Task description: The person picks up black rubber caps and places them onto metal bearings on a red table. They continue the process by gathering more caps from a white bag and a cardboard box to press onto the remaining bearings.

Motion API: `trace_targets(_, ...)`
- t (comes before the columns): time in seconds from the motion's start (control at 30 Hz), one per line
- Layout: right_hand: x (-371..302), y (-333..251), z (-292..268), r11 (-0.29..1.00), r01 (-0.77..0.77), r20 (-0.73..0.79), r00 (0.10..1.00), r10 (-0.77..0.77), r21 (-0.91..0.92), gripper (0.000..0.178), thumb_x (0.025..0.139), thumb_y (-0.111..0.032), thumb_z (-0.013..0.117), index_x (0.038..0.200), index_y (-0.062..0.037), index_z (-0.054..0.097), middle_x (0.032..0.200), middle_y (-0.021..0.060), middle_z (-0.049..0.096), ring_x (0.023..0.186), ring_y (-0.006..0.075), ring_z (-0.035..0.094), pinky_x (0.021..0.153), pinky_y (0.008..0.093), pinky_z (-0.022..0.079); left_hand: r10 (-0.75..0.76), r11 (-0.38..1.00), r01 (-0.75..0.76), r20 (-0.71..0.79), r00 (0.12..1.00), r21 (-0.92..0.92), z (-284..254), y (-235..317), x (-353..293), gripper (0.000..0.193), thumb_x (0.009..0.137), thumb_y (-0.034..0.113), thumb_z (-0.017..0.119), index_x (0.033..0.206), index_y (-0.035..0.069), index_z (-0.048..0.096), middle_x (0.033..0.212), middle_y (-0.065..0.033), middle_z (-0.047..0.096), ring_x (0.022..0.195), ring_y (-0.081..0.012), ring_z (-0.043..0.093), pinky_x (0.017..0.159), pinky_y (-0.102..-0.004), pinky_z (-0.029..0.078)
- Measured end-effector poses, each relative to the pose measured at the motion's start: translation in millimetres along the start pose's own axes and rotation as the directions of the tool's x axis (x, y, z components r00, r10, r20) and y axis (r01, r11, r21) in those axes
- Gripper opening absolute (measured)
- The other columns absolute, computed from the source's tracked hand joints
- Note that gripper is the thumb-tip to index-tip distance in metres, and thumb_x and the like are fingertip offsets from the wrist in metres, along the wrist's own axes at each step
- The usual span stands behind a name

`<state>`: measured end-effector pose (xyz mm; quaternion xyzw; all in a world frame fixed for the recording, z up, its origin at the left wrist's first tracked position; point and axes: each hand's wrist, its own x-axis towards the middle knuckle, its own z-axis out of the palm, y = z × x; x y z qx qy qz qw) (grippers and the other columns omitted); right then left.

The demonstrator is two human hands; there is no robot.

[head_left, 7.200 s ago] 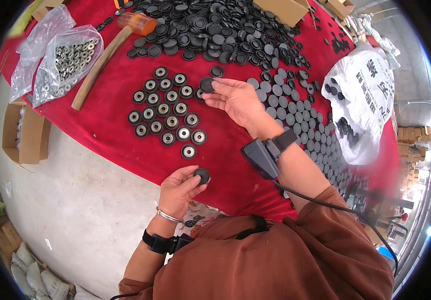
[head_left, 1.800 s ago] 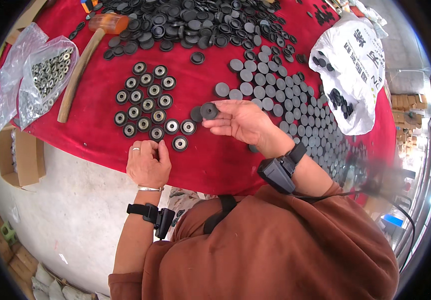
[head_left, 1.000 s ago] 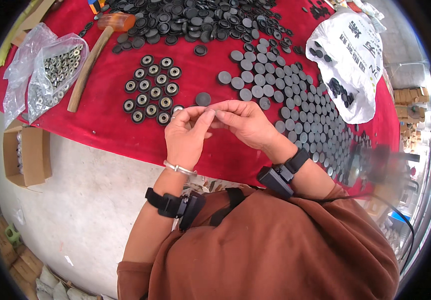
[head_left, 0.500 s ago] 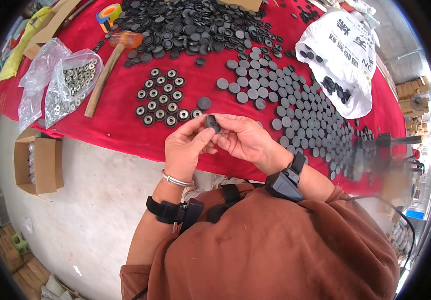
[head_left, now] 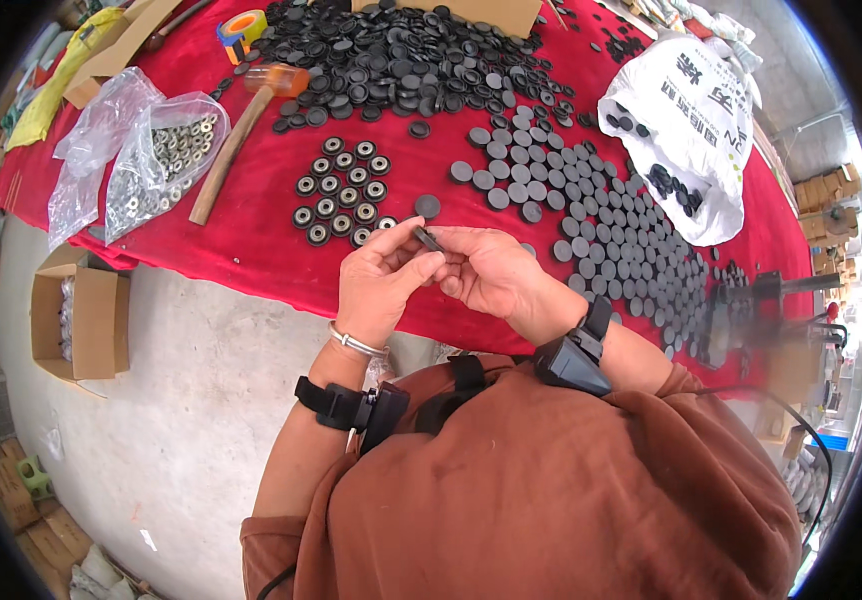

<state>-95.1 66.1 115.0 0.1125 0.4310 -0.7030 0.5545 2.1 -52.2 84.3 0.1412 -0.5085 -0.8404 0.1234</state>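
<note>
A small black round cap (head_left: 427, 238), seen nearly edge-on, sits between the fingertips of both my hands above the table's near edge. My left hand (head_left: 379, 285) pinches it between thumb and fingers from the left. From the right, my right hand (head_left: 496, 280) closes its fingers on the same cap, partly hiding it. Just beyond my fingers lies a single flat grey disc (head_left: 427, 206). Left of it are several black caps with metal bearings in them (head_left: 348, 194), standing in rough rows. My left fingers cover part of this group's near right corner.
Loose black caps (head_left: 411, 62) are heaped at the back. Grey discs (head_left: 611, 220) spread across the right, near a white sack (head_left: 676, 130). Clear bags (head_left: 166, 160) of metal bearings and a mallet (head_left: 231, 155) lie left on the red cloth (head_left: 251, 240). A cardboard box (head_left: 81, 320) stands below.
The cap between my hands has turned from showing its face to nearly edge-on. The table has shifted slightly rightward in view.
</note>
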Motion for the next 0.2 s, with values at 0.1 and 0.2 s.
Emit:
trace_targets(0.1,1.0,-1.0,0.5,1.000,0.019,-0.023,1.000,-0.020,-0.019,0.015,0.092,-0.014,0.052,0.095,-0.0025,0.061,0.077,0.0055,0.063,0.063,0.0127,0.060,0.052,0.0215,0.048,-0.004,1.000,0.003,0.015,1.000,0.030,-0.5,-0.5,1.5,0.039,0.082,0.002,0.064,0.119,0.000,0.054,0.095,-0.0054,0.061,0.080,-0.0116,0.061,0.069,-0.0229,0.052)
trace_targets(0.2,2.2,-1.5,-3.1,0.992,0.090,-0.037,0.995,-0.093,-0.084,0.015,0.091,-0.014,0.053,0.096,-0.0024,0.061,0.077,0.0060,0.064,0.060,0.0128,0.061,0.051,0.0211,0.050,-0.015,0.999,0.015,-0.012,1.000,0.052,1.2,-2.0,4.8,0.039,0.082,0.003,0.064,0.119,0.000,0.054,0.095,-0.0056,0.061,0.080,-0.0123,0.061,0.069,-0.0230,0.053)
